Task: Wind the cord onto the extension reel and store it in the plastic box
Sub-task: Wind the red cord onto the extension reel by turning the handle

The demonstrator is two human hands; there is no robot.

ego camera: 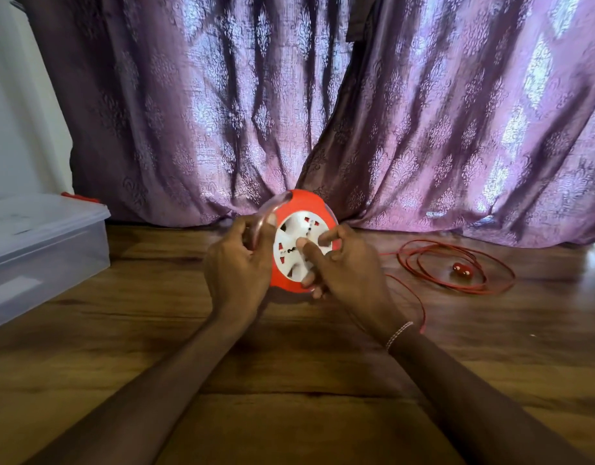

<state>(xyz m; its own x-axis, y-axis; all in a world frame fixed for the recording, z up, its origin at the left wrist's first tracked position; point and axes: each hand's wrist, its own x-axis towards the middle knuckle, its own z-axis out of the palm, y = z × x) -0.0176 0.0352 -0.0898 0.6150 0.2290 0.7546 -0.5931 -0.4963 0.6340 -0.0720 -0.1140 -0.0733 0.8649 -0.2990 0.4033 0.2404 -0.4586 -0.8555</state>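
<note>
1. At nine o'clock the plastic box (44, 243) sits on the floor (289, 364) with its lid on; I would leave it until the winding is done.
2. My left hand (237, 263) is clamped on the left rim of the extension reel (303, 239), fingers curled round the clear handle. I want it firm, so the body cannot twist.
3. The reel stands on edge at centre, its white socket face toward me.
4. My right hand (343, 263) is closed on that face, thumb and fingers pressing it (this hand does the turning). Steady, even turns should lay the coils flat.
5. At three o'clock the loose cord (457, 266) lies looped on the floor, plug (461, 269) inside the loops, so plenty remains. I judge snagging the main risk; feed it slowly.
</note>
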